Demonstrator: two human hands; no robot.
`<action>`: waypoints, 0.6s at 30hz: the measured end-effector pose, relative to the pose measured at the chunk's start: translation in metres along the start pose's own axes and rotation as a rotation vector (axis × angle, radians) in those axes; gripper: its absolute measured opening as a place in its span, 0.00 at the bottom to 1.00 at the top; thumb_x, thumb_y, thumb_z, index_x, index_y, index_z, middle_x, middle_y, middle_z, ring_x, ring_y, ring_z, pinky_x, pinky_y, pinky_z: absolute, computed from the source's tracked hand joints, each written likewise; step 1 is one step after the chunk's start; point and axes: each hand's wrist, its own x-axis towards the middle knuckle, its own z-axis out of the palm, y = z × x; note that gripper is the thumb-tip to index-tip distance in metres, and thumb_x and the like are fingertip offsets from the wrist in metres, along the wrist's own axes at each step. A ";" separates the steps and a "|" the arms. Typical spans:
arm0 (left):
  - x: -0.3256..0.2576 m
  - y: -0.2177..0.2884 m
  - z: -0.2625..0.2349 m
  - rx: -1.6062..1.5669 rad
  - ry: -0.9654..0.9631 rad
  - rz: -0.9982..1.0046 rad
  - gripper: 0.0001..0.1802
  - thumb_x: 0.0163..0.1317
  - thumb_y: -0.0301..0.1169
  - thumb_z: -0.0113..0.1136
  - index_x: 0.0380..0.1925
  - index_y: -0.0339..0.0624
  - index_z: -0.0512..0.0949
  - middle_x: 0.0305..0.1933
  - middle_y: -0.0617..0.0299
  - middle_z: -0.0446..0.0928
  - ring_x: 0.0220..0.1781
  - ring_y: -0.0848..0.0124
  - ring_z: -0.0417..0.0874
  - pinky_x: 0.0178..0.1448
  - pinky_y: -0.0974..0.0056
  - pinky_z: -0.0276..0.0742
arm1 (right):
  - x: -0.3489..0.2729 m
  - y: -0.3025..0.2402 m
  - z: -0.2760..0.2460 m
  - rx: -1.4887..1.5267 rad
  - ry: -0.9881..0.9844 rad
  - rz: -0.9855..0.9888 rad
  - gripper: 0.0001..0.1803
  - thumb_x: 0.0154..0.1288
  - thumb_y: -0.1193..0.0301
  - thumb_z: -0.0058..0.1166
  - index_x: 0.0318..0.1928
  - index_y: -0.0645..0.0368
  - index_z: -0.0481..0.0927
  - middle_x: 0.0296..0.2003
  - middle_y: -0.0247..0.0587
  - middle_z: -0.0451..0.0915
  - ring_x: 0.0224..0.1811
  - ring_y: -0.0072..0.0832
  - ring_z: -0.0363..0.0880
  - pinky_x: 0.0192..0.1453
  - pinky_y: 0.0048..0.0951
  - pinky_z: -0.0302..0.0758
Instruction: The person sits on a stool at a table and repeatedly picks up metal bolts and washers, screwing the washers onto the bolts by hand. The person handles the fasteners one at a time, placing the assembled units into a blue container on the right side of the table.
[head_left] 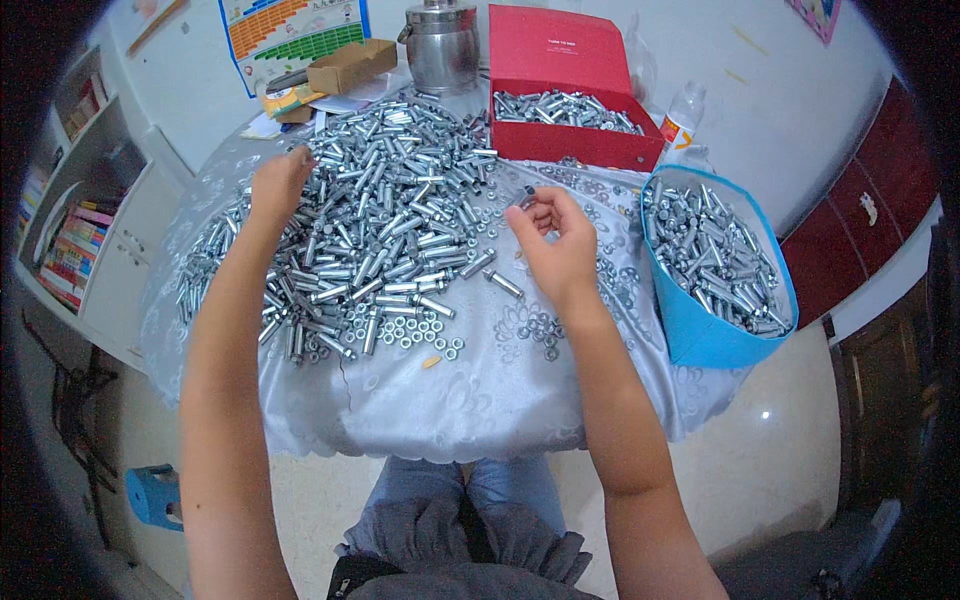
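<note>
A big heap of silvery expansion bolts [400, 215] covers the middle of the table, sleeves and nuts on many of them. At the heap's upper left edge is my left hand [281, 186], its fingers pinched together; what lies between them is hidden. My right hand [558, 240] is raised over the cloth right of the heap, fingers curled. A short metal bolt [527, 194] shows between its thumb and fingertips, partly covered. Loose hex nuts [405, 329] lie along the heap's front edge, and a single expansion bolt [504, 284] rests apart near my right wrist.
A blue fabric bin [705, 335] full of bolts stands at the right. Behind are an open red box [575, 143] holding more bolts, a clear bottle [683, 118], a metal pot [441, 50] and a cardboard box [351, 67]. A shiny patterned cloth [460, 400] covers the table.
</note>
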 end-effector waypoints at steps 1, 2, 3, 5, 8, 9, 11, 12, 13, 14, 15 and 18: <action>0.000 0.010 -0.006 -0.084 0.116 -0.025 0.09 0.56 0.32 0.52 0.32 0.37 0.72 0.29 0.51 0.77 0.32 0.60 0.79 0.33 0.59 0.73 | 0.001 0.003 -0.001 0.071 -0.006 0.027 0.10 0.52 0.75 0.56 0.35 0.64 0.72 0.23 0.33 0.75 0.25 0.18 0.71 0.29 0.19 0.68; 0.003 0.020 -0.009 -0.333 0.199 -0.039 0.09 0.57 0.32 0.51 0.33 0.37 0.71 0.28 0.53 0.77 0.31 0.64 0.79 0.32 0.62 0.72 | 0.003 0.003 -0.001 0.142 -0.013 0.054 0.10 0.52 0.76 0.55 0.35 0.64 0.72 0.24 0.33 0.75 0.25 0.18 0.72 0.29 0.18 0.68; 0.008 0.031 -0.009 -0.585 0.278 -0.050 0.09 0.58 0.31 0.51 0.34 0.37 0.70 0.28 0.54 0.77 0.30 0.67 0.78 0.32 0.64 0.72 | 0.003 0.002 -0.003 0.240 -0.042 0.101 0.10 0.52 0.76 0.55 0.35 0.64 0.72 0.25 0.34 0.75 0.26 0.18 0.72 0.29 0.18 0.69; 0.007 0.041 -0.003 -1.070 0.353 -0.057 0.07 0.61 0.28 0.49 0.37 0.36 0.68 0.30 0.59 0.76 0.31 0.77 0.75 0.35 0.72 0.70 | 0.003 -0.005 -0.002 0.450 -0.108 0.200 0.09 0.53 0.77 0.54 0.36 0.65 0.72 0.26 0.35 0.75 0.27 0.19 0.73 0.30 0.17 0.70; -0.031 0.112 -0.013 -1.606 0.358 -0.288 0.08 0.62 0.28 0.46 0.38 0.35 0.66 0.33 0.55 0.77 0.33 0.74 0.77 0.36 0.73 0.72 | 0.003 -0.013 -0.009 0.403 -0.115 0.248 0.10 0.53 0.79 0.53 0.38 0.66 0.72 0.28 0.36 0.75 0.28 0.20 0.74 0.32 0.18 0.72; -0.047 0.129 -0.016 -1.548 0.299 -0.331 0.09 0.62 0.29 0.47 0.40 0.35 0.65 0.33 0.55 0.77 0.33 0.72 0.77 0.35 0.72 0.73 | 0.005 -0.015 -0.010 0.420 -0.116 0.240 0.10 0.53 0.79 0.53 0.38 0.66 0.73 0.28 0.37 0.76 0.28 0.20 0.75 0.33 0.18 0.72; -0.076 0.170 -0.042 -1.845 0.182 -0.511 0.14 0.61 0.30 0.49 0.43 0.38 0.61 0.30 0.58 0.75 0.31 0.72 0.77 0.32 0.72 0.73 | 0.002 -0.016 -0.008 0.463 -0.135 0.249 0.11 0.53 0.79 0.53 0.39 0.65 0.73 0.29 0.37 0.76 0.29 0.20 0.75 0.34 0.19 0.72; -0.083 0.185 -0.044 -1.969 0.196 -0.610 0.13 0.61 0.32 0.50 0.42 0.38 0.62 0.29 0.59 0.74 0.26 0.75 0.75 0.29 0.75 0.70 | 0.000 -0.016 -0.007 0.455 -0.162 0.239 0.11 0.54 0.79 0.53 0.39 0.65 0.73 0.29 0.37 0.76 0.29 0.20 0.75 0.35 0.19 0.72; -0.092 0.188 -0.044 -2.014 0.139 -0.640 0.12 0.61 0.32 0.50 0.40 0.39 0.64 0.29 0.61 0.72 0.25 0.77 0.71 0.28 0.74 0.70 | -0.001 -0.017 -0.004 0.455 -0.195 0.234 0.11 0.54 0.79 0.53 0.39 0.65 0.73 0.29 0.36 0.76 0.29 0.20 0.75 0.35 0.18 0.72; -0.097 0.188 -0.044 -2.058 0.081 -0.669 0.10 0.60 0.33 0.51 0.37 0.39 0.66 0.30 0.63 0.70 0.24 0.79 0.67 0.27 0.74 0.70 | -0.002 -0.018 -0.001 0.455 -0.228 0.228 0.11 0.54 0.79 0.53 0.39 0.65 0.73 0.29 0.36 0.76 0.29 0.20 0.75 0.35 0.18 0.72; -0.096 0.191 -0.045 -2.137 0.079 -0.653 0.09 0.60 0.33 0.52 0.32 0.39 0.69 0.28 0.63 0.71 0.21 0.82 0.63 0.21 0.76 0.61 | -0.003 -0.016 -0.001 0.428 -0.250 0.212 0.10 0.54 0.79 0.53 0.39 0.65 0.73 0.30 0.36 0.76 0.29 0.20 0.75 0.35 0.18 0.72; -0.101 0.185 -0.048 -1.929 0.003 -0.485 0.08 0.59 0.33 0.53 0.29 0.39 0.71 0.25 0.65 0.73 0.19 0.83 0.63 0.22 0.77 0.60 | -0.006 -0.014 0.002 0.386 -0.325 0.214 0.09 0.55 0.78 0.52 0.38 0.65 0.73 0.30 0.35 0.76 0.29 0.19 0.75 0.36 0.19 0.72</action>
